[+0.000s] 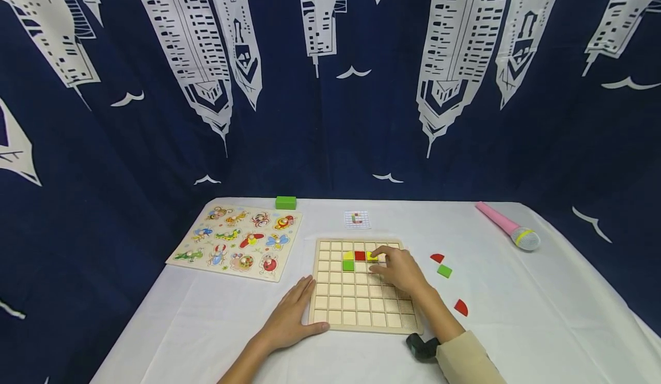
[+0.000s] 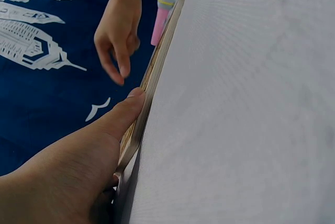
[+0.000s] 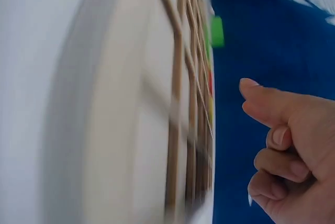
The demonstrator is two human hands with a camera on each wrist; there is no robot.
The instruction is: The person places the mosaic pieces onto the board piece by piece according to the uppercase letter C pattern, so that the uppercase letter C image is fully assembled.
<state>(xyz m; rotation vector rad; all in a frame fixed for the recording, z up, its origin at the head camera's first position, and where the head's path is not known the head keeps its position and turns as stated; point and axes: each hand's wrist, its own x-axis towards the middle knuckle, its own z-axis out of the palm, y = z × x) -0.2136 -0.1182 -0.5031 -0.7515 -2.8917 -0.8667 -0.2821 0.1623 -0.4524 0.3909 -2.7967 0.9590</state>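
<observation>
A wooden grid board (image 1: 364, 303) lies on the table. My left hand (image 1: 291, 318) rests along its left edge, fingers straight; in the left wrist view the thumb lies on the board's rim. Several pieces sit in the upper cells: a yellow piece (image 1: 348, 255), a red square (image 1: 360, 255), a green square (image 1: 348, 266) and another yellow piece (image 1: 372, 256). Over this last one hovers my right hand (image 1: 400, 269), thumb and index finger bent, with nothing visible between them. In the right wrist view its other fingers are loosely curled.
Right of the board lie a red piece (image 1: 436, 258), a green piece (image 1: 444, 271) and another red piece (image 1: 461, 307). A pink microphone (image 1: 506, 223) is farther right. An insect puzzle board (image 1: 206, 235), a green block (image 1: 286, 202) and a small pattern card (image 1: 366, 216) lie toward the back.
</observation>
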